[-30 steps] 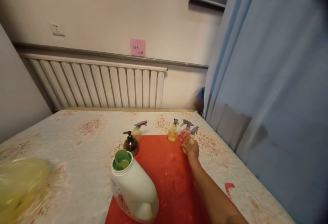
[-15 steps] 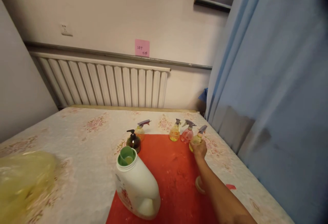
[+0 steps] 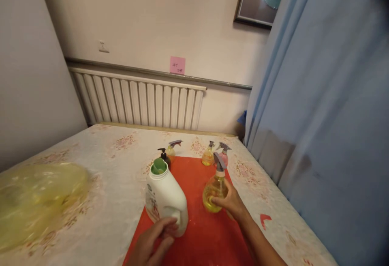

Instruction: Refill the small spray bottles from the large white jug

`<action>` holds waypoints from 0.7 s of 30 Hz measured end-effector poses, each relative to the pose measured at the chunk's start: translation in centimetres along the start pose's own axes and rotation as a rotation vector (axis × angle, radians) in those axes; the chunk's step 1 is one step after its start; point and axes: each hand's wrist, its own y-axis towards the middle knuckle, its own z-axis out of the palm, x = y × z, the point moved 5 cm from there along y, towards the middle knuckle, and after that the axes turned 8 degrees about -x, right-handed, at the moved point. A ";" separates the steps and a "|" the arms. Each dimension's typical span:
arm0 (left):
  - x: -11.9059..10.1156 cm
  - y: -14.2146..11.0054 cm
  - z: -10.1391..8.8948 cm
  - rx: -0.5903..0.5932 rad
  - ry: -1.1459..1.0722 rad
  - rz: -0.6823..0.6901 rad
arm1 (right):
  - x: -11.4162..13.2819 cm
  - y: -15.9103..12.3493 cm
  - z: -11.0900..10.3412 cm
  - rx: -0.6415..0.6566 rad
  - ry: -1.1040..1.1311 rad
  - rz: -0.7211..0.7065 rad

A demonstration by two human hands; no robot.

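Observation:
My right hand (image 3: pixel 231 204) is wrapped round a spray bottle (image 3: pixel 210 199) with yellow liquid and a grey trigger head, held upright over the red mat (image 3: pixel 209 241). Just left of it stands a large white jug (image 3: pixel 167 195) with a green open spout. My left hand (image 3: pixel 155 238) is at the jug's near side by its handle, thumb and fingers apart; whether the fingertips touch the jug I cannot tell.
Behind the jug stand a dark pump bottle (image 3: pixel 165 157) and a spray bottle (image 3: pixel 170 151). An orange-yellow spray bottle (image 3: pixel 208 157) and a pink one (image 3: pixel 224 158) stand at the mat's far edge. A yellow plastic bag (image 3: pixel 39 201) lies left; a blue curtain (image 3: pixel 322 116) hangs right.
My right hand has brought the yellow spray bottle from the mat's far right corner nearer and leftward. My left hand has come into view beside the jug. The camera view has shifted.

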 end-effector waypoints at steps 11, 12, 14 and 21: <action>-7.9 1.5 5.8 0.214 -0.441 0.031 | 7.1 -10.1 3.6 0.404 0.119 -0.103; -8.0 1.2 5.9 0.216 -0.487 0.004 | 7.1 -10.3 3.8 0.408 0.109 -0.104; -8.1 0.8 5.8 0.169 -0.562 -0.040 | 7.0 -10.8 4.0 0.408 0.076 -0.113; -9.1 0.4 2.9 -0.064 -0.711 -0.022 | 7.0 -10.9 4.2 0.379 -0.053 -0.126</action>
